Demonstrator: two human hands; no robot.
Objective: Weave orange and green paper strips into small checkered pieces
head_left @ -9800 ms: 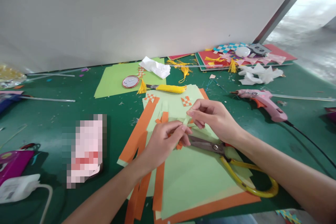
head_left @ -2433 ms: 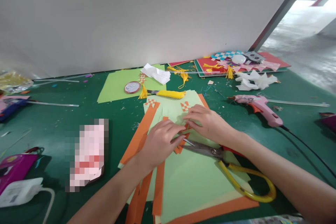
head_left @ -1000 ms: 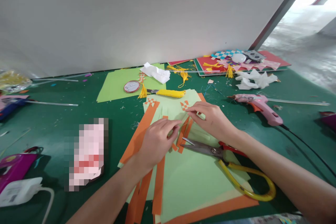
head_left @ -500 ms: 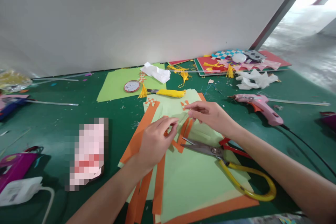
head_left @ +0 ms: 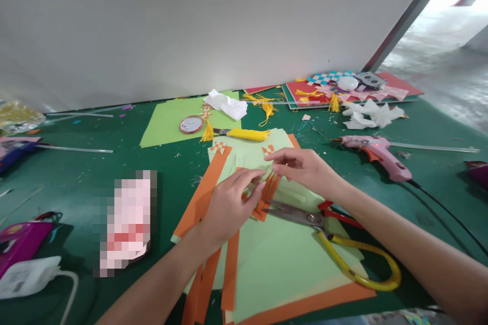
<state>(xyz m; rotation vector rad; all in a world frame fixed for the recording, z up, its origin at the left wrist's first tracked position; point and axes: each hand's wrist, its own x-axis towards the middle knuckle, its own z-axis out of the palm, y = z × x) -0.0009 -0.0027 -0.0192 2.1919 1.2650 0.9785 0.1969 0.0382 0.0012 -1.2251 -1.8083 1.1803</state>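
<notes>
My left hand (head_left: 236, 203) is over the middle of the pale green paper sheets (head_left: 290, 259), its fingers and thumb curled in a loose pinch. Facing it, my right hand (head_left: 299, 167) has its fingertips brought close to the left ones. Anything small between the fingertips is too hidden to make out. Below the hands lie narrow folded orange paper strips (head_left: 261, 212), partly covered by the left hand. Scissors (head_left: 312, 220) with red and yellow handles rest on the sheets, blades toward the left hand. Just beyond the fingertips is a small orange-and-white woven paper piece (head_left: 268, 150).
A yellow box cutter (head_left: 247, 134) lies behind the hands, near a round tin lid (head_left: 191, 124) and white tissue (head_left: 226, 105). Right is a pink glue gun (head_left: 381, 155) with its cord. Left are a blurred-out phone (head_left: 127, 223) and a white charger (head_left: 30, 277). Long orange strips (head_left: 202, 193) lie front left.
My left hand has moved slightly right and its thumb and forefinger have parted a little. The right fingertips have shifted slightly left, so the hands are closer together.
</notes>
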